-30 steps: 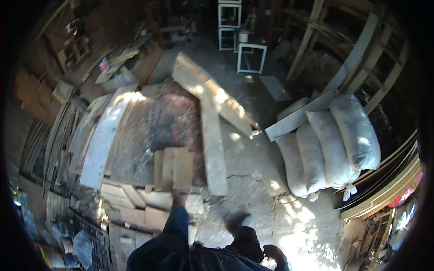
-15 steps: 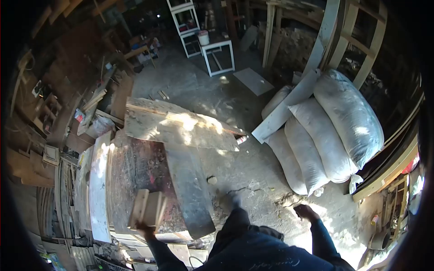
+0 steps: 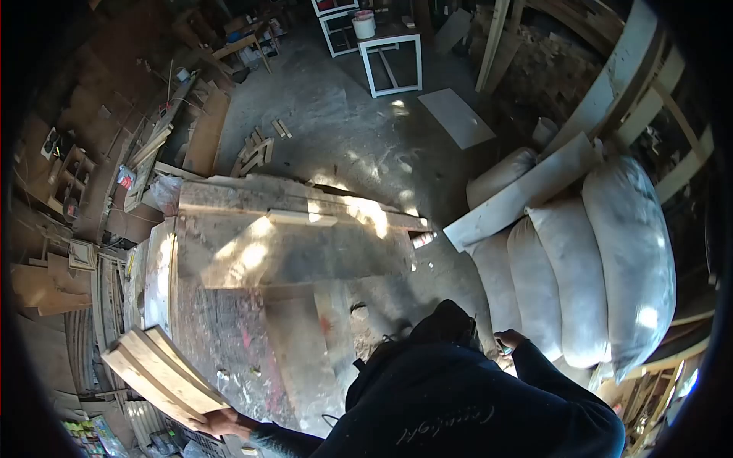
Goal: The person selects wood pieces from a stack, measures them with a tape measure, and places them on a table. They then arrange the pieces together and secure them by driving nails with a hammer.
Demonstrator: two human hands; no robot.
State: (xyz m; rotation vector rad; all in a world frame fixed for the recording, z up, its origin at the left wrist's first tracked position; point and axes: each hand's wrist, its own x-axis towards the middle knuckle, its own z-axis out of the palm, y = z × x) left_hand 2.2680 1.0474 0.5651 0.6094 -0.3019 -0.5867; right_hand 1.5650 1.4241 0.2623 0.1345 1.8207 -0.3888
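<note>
My left hand (image 3: 223,422) is closed round the lower end of a bundle of short wooden boards (image 3: 160,374), which slant up and to the left at the lower left. Beside my body, near the white sacks, my right hand (image 3: 510,340) is curled; whether it holds anything is too small to tell. In front of me lies a wide plywood sheet (image 3: 305,252) with a small light wood strip (image 3: 301,218) on it. Stained boards (image 3: 229,343) lie nearer my body.
Several full white sacks (image 3: 565,259) lean at the right, with a long pale board (image 3: 527,191) across them. Farther off stands a white-framed table (image 3: 391,42) bearing a bucket (image 3: 364,26). Wood scraps (image 3: 254,154) lie on the floor; shelves and timber line the left side.
My left hand has moved down and left with the boards, which now show larger. The view has shifted, my body leans farther forward, and my right hand is closer to the sacks.
</note>
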